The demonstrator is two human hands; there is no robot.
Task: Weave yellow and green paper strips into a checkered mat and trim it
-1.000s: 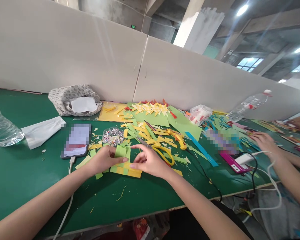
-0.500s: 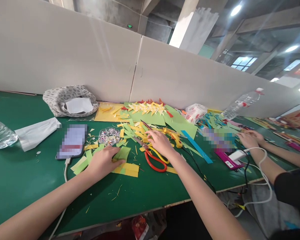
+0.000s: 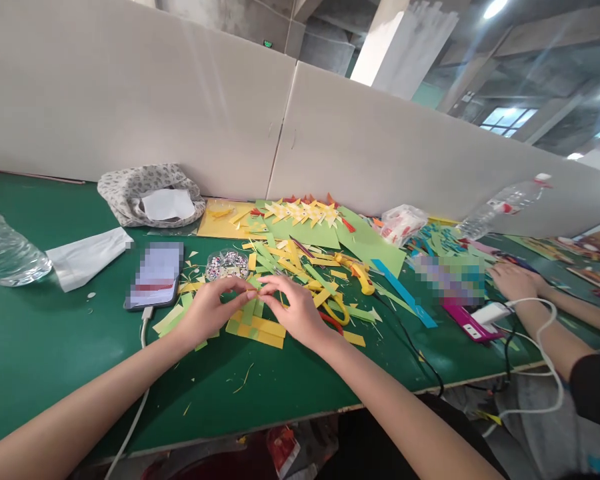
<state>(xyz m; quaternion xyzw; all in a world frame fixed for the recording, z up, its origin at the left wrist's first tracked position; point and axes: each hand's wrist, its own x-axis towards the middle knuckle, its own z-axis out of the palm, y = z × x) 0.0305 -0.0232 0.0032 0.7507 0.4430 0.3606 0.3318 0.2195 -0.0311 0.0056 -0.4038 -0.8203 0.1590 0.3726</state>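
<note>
My left hand (image 3: 211, 310) and my right hand (image 3: 296, 312) meet fingertip to fingertip over the paper scraps. Both are pinched closed on something too small to make out, with a hint of orange-yellow between the fingers. Just below them lies a yellow and green woven paper strip (image 3: 257, 331) on the table. Behind my right hand, red scissor handles (image 3: 332, 323) and yellow scissor handles (image 3: 341, 312) show in part; their blades are hidden. A clear bead box (image 3: 227, 265) sits beyond my left hand, amid loose yellow and green paper strips (image 3: 293, 257).
A phone (image 3: 155, 275) on a cable lies at left, near a water bottle (image 3: 13, 250). Rightward are a yellow glue gun (image 3: 360, 275), a blue strip (image 3: 405, 293) and a magenta power strip (image 3: 467, 321). Another person's hands (image 3: 517, 280) work at far right. Star-edged paper pieces (image 3: 303, 213) lie behind.
My right hand has moved left from beside the scissors to meet my left hand. My left fingers, earlier at a green paper piece, are now pinched against the right ones. The view has shifted slightly.
</note>
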